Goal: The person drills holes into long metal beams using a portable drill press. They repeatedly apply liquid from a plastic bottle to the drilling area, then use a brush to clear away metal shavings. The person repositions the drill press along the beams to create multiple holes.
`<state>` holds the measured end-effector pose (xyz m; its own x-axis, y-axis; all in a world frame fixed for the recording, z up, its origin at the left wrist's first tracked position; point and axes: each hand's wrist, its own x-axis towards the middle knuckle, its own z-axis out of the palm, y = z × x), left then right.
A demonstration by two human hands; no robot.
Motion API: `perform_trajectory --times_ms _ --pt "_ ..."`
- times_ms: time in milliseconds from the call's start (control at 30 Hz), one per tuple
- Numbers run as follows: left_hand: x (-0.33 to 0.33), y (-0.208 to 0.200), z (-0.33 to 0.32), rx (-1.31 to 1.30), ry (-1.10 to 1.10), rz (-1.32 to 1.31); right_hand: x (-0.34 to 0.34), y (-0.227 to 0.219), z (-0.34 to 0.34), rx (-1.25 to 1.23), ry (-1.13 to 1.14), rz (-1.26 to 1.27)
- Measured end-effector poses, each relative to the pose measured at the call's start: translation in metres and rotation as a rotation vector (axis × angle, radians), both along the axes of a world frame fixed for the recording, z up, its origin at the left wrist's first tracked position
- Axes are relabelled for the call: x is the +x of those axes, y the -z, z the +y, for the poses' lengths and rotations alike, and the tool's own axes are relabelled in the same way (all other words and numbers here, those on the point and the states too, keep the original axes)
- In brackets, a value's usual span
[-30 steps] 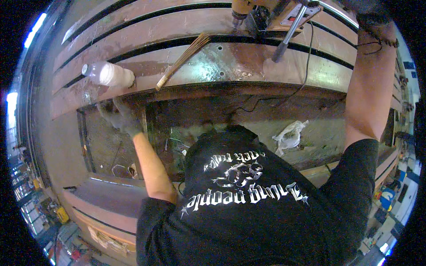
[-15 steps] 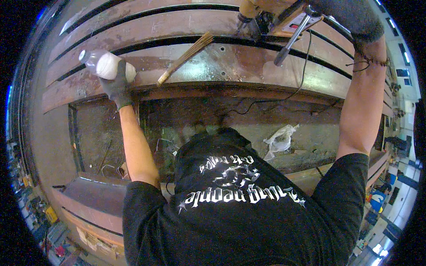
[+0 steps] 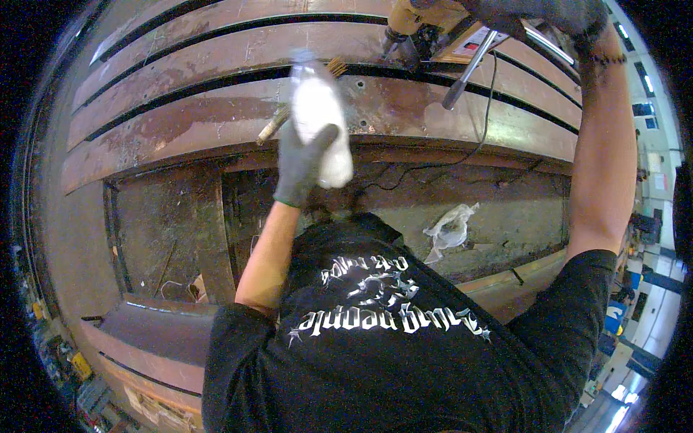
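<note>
White btl. clasped in L hand, over near edge of table. R hand far right, by drill; grip unclear.

The slotted metal bench carries a twig brush — and a drilling machine.

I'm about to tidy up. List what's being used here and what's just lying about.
Apparently in use:
bottle, in the left hand
yellow machine, with the right hand at it

Apparently lying about:
crumpled white sheet, beside the slotted surface
bristle brush, on that surface, possibly needed
</note>
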<state>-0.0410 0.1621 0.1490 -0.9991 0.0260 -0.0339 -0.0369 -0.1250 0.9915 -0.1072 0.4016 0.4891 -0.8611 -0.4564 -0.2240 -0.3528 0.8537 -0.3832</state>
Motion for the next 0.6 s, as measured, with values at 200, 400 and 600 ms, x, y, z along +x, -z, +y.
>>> perform_trajectory --times_ms 200,400,600 --pt "0.022 0.029 0.060 0.261 0.388 -0.458 -0.008 -0.006 -0.016 0.260 0.209 -0.090" --pt "0.031 0.044 0.091 0.341 0.448 -0.621 0.015 -0.007 -0.030 0.140 0.257 0.059" --pt "0.026 0.031 0.092 0.312 0.415 -0.659 0.003 0.001 -0.027 0.225 0.369 0.065"
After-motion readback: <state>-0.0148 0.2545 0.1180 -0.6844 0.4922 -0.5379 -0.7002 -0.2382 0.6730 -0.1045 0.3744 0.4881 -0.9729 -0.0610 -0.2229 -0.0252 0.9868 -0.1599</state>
